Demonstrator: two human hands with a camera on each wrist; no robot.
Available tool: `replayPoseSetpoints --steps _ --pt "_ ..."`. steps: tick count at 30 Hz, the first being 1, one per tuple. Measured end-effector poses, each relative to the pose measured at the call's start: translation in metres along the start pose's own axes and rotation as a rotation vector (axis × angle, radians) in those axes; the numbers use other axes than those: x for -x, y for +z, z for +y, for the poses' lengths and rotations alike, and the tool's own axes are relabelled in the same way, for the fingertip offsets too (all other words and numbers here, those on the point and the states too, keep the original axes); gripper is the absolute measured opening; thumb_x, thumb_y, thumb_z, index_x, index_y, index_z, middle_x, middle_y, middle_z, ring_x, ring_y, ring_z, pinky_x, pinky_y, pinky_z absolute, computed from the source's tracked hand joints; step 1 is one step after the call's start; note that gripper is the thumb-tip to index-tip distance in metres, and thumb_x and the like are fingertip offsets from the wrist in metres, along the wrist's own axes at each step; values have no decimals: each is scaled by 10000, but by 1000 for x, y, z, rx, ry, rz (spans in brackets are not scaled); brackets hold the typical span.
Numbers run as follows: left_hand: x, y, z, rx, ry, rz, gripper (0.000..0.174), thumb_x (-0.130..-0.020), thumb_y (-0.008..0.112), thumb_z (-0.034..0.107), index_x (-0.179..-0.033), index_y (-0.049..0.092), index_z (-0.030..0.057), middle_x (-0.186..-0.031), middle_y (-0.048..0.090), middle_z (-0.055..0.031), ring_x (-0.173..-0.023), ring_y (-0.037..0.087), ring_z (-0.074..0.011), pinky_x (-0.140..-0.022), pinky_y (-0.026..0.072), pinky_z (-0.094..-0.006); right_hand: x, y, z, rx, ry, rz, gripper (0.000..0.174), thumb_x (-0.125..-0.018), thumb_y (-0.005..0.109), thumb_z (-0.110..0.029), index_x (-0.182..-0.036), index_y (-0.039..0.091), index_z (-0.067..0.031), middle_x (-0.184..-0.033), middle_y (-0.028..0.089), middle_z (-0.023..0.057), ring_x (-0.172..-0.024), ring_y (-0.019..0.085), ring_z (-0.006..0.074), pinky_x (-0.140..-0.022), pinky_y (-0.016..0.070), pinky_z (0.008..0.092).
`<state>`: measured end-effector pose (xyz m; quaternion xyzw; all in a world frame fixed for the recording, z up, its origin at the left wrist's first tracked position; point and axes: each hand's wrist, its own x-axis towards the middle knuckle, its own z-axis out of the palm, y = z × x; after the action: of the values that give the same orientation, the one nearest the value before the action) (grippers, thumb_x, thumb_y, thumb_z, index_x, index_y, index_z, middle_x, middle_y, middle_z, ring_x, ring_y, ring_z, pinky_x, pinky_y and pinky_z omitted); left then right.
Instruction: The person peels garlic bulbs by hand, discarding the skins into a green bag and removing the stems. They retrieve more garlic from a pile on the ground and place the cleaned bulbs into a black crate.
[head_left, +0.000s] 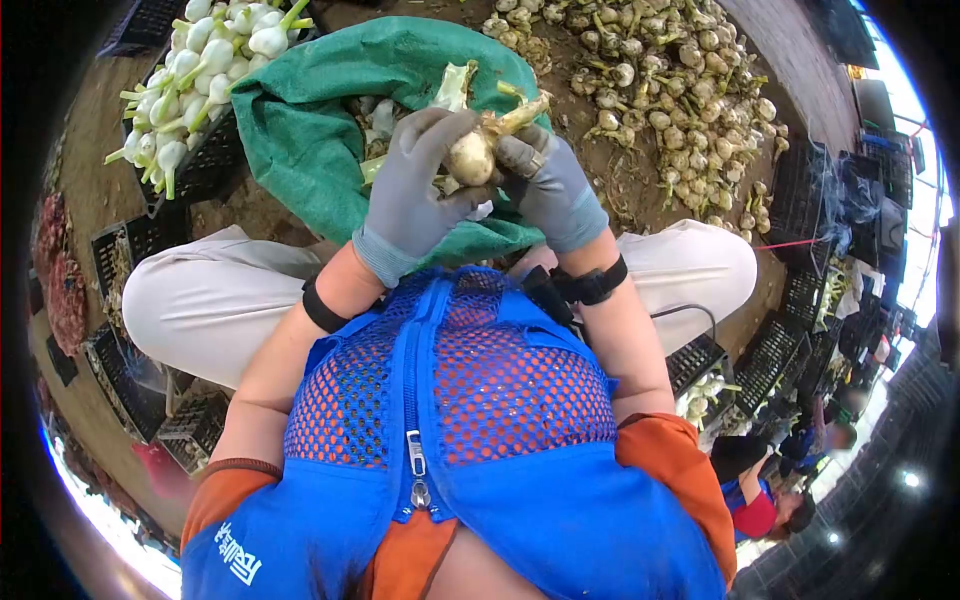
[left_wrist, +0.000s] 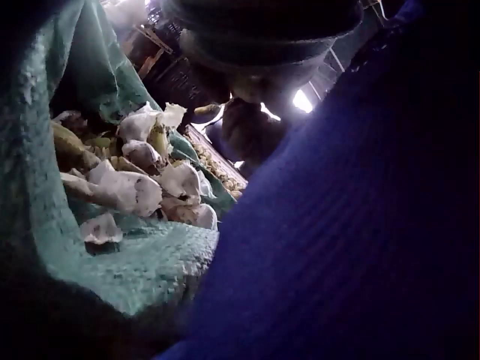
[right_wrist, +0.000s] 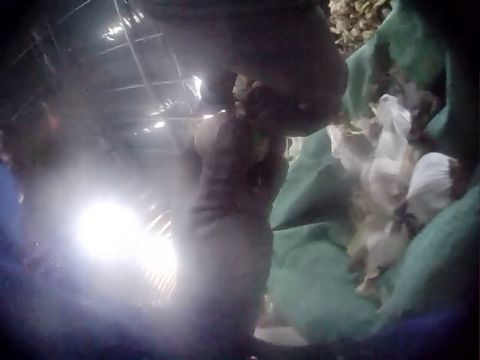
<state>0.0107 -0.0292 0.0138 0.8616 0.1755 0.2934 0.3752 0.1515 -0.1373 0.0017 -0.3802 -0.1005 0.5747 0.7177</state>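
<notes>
In the head view a garlic bulb with a thick stem pointing up and right is held between both gloved hands above a green sack. The left hand curls its fingers and thumb round the bulb from the left. From the right, the right hand pinches near the bulb's stem base. Beneath them the green sack lies open, with pale peeled skins inside it in the left wrist view. Both wrist views show the hands dark, and the bulb is mostly hidden there.
A black crate heaped with clean white garlic stands at upper left. Many unpeeled bulbs lie on the ground at upper right. Black crates line the right side. Another person is at lower right.
</notes>
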Motion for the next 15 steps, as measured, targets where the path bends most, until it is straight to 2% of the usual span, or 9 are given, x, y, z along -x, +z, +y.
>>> replayPoseSetpoints --steps 1,3,4,6,7,10,11,14,15 --pt "0 -1 1 -2 1 16 697 -672 844 178 -1278 525 51 -1220 548 -156 -1130 538 -345 -951 459 -417 0 -3 1 30 19 10 280 -912 647 -143 -1147 606 2 -1089 671 74 -914 656 151 -819 538 287" --pt "3 1 0 235 -203 -5 580 -785 759 287 -1267 535 53 -1173 590 -123 -1044 590 -296 -865 497 -381 -2 -10 1 91 55 24 246 -899 652 -128 -1111 626 -7 -1074 680 78 -892 657 156 -809 533 298" --pt "4 2 -1 351 -303 -13 537 -842 716 341 -1261 540 54 -1149 611 -106 -1001 616 -271 -822 517 -364 -2 -11 -1 336 -2 41 229 -889 651 -112 -1089 630 -3 -1054 682 81 -881 657 160 -804 529 303" --pt "3 -3 -14 1132 -726 -81 512 -921 555 451 -1247 550 56 -1102 636 -80 -904 637 -219 -716 519 -317 -2 -6 -5 819 -118 70 195 -869 649 -80 -1044 638 4 -1015 687 87 -858 656 168 -792 521 313" --pt "5 -5 -17 1527 -934 -118 535 -961 475 506 -1241 555 58 -1079 649 -67 -855 647 -192 -663 520 -294 -7 -16 4 1216 -422 99 183 -843 647 -46 -1013 642 20 -986 681 102 -879 652 162 -798 512 319" --pt "1 -13 -11 1639 -1087 -140 588 -992 311 548 -1232 563 74 -1029 666 -65 -783 645 -160 -579 493 -263 -10 -27 -1 1011 -142 133 287 -826 656 -34 -1102 614 33 -1047 667 89 -947 642 168 -839 508 311" --pt "0 -14 -14 1572 -1036 -179 579 -998 328 540 -1243 556 68 -1019 670 -68 -768 646 -156 -560 489 -249 -4 -23 -2 549 -82 10 376 -842 673 -63 -1189 569 35 -1117 644 82 -1003 625 179 -882 496 293" --pt "-2 -16 -6 1600 -951 -178 425 -1000 400 498 -1181 548 144 -956 662 -100 -750 650 -192 -511 480 -232 1 0 0 308 -60 38 389 -880 658 -88 -1229 534 33 -1140 624 70 -1025 614 177 -902 491 277" --pt "5 -13 -21 1588 -910 -253 473 -1005 437 460 -1326 447 114 -1130 628 -120 -856 655 -185 -591 524 -253 -5 -6 10 390 -83 52 311 -928 610 -100 -1210 554 21 -1089 639 59 -980 622 143 -853 507 265"
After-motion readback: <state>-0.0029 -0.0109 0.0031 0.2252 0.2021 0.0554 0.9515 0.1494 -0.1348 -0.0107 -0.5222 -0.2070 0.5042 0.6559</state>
